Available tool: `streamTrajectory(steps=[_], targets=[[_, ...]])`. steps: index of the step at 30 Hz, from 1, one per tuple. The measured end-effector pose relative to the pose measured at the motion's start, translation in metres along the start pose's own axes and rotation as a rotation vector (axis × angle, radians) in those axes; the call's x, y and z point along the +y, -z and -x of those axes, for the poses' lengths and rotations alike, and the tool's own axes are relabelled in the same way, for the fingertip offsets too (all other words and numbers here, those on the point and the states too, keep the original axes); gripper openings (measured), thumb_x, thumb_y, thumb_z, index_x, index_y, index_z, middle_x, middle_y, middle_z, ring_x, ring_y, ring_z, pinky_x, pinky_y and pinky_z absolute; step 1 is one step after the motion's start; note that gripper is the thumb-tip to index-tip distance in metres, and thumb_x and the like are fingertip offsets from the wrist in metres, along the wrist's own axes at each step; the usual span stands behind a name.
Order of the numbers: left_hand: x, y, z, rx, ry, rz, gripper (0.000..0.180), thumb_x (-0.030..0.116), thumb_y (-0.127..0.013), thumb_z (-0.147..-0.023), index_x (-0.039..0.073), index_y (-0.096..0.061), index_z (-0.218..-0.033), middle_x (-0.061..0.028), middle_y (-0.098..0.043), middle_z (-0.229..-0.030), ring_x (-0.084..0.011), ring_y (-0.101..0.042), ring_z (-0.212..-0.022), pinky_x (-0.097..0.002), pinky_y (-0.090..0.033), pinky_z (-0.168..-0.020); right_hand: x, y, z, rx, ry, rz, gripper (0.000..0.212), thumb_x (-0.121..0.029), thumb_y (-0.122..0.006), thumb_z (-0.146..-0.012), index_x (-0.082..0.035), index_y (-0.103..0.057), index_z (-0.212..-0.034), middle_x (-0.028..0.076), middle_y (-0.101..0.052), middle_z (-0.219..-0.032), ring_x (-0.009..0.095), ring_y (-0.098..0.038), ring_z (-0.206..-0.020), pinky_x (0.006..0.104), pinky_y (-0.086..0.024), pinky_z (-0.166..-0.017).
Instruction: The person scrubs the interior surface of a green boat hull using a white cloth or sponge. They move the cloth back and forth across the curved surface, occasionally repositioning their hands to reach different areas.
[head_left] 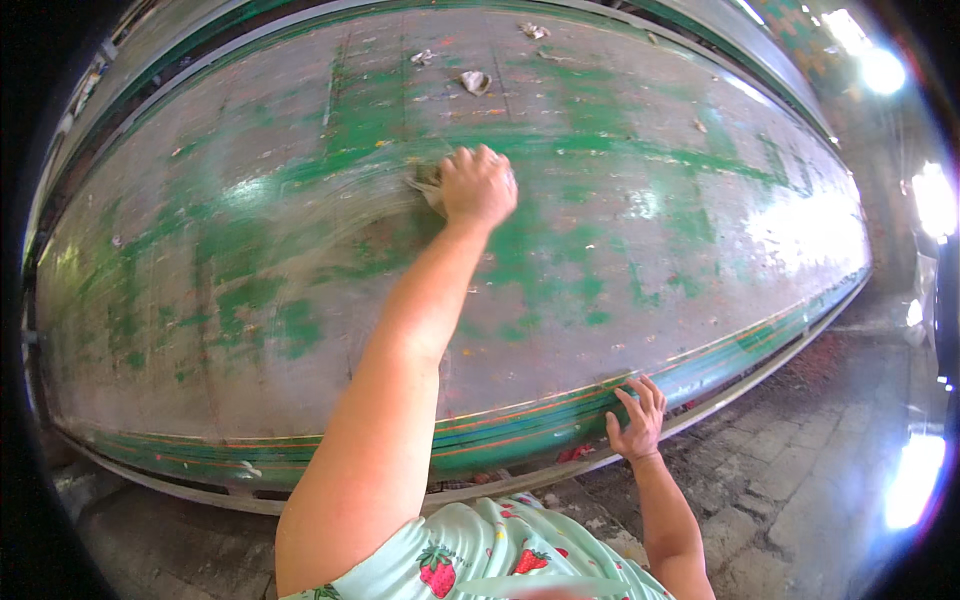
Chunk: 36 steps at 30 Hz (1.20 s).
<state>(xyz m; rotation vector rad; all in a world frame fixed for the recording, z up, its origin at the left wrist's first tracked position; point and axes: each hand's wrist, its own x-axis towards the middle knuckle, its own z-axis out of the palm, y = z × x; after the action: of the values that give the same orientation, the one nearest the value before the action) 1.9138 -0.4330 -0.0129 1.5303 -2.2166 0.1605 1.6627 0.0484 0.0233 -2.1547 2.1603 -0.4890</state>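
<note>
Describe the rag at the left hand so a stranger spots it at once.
Find the long, worn green-and-grey tabletop, then the left hand out on it. The pale, crumpled rag pokes out from that hand's left side. Unlike the loose scraps farther away, it is held.

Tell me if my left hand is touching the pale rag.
Touching: the head view shows your left hand closed on the pale rag, with part of it sticking out to the left.

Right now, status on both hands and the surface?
Left hand gripping pale wad on green-patched surface. Right hand open, near edge. Crumpled scraps farther back.
</note>
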Motion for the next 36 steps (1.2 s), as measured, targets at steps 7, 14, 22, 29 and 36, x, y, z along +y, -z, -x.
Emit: streamTrajectory(steps=[7,14,22,29,36], targets=[[0.055,0.098,0.217,-0.101,-0.5,0.467,0.029,0.036,-0.086,-0.091,0.021,-0.088,-0.116,-0.0045,-0.077,-0.129,-0.0351,-0.067,-0.131,-0.0607,-0.05,-0.112,0.001,-0.001,0.003,0.031,0.03,-0.032,0.047,-0.022,-0.09,-0.087,-0.011,-0.082,-0.132,0.016,-0.071,-0.152,0.048,-0.06,-0.151,0.0621,-0.047,-0.126],[-0.094,0.187,0.365,0.033,-0.023,0.144,0.029,0.024,-0.088,-0.083,0.022,-0.085,-0.112,-0.0061,-0.078,-0.126,-0.0357,-0.072,-0.124,-0.0579,-0.054,-0.107,0.014,0.003,0.01,0.139,0.1,-0.227,0.04,-0.009,-0.087,-0.087,-0.011,-0.084,-0.127,0.016,-0.073,-0.149,0.047,-0.063,-0.148,0.0592,-0.051,-0.125],[-0.078,0.191,0.403,0.065,0.772,-0.346,0.049,0.03,-0.091,-0.089,0.018,-0.086,-0.136,-0.0118,-0.08,-0.132,-0.0399,-0.073,-0.125,-0.0587,-0.057,-0.106,0.172,0.051,0.03,0.275,0.314,-0.178,0.041,-0.005,-0.085,-0.086,-0.018,-0.086,-0.125,0.012,-0.073,-0.151,0.043,-0.063,-0.152,0.0586,-0.052,-0.123],[0.197,0.127,0.324,0.012,-0.012,0.083,0.044,0.041,-0.092,-0.087,0.028,-0.09,-0.129,-0.0006,-0.079,-0.142,-0.0338,-0.068,-0.135,-0.0595,-0.05,-0.11,0.351,0.101,0.039,0.256,-0.072,0.019,0.042,-0.009,-0.083,-0.091,-0.015,-0.081,-0.133,0.014,-0.071,-0.153,0.046,-0.059,-0.151,0.0608,-0.046,-0.127],[0.232,0.054,0.157,-0.008,-0.177,0.135,0.031,0.038,-0.089,-0.09,0.027,-0.09,-0.118,-0.0021,-0.076,-0.13,-0.0337,-0.067,-0.129,-0.0577,-0.049,-0.106,0.38,0.074,0.033,0.428,-0.463,-0.141,0.038,-0.024,-0.079,-0.106,-0.007,-0.08,-0.14,0.016,-0.075,-0.149,0.041,-0.063,-0.143,0.0557,-0.046,-0.127]])
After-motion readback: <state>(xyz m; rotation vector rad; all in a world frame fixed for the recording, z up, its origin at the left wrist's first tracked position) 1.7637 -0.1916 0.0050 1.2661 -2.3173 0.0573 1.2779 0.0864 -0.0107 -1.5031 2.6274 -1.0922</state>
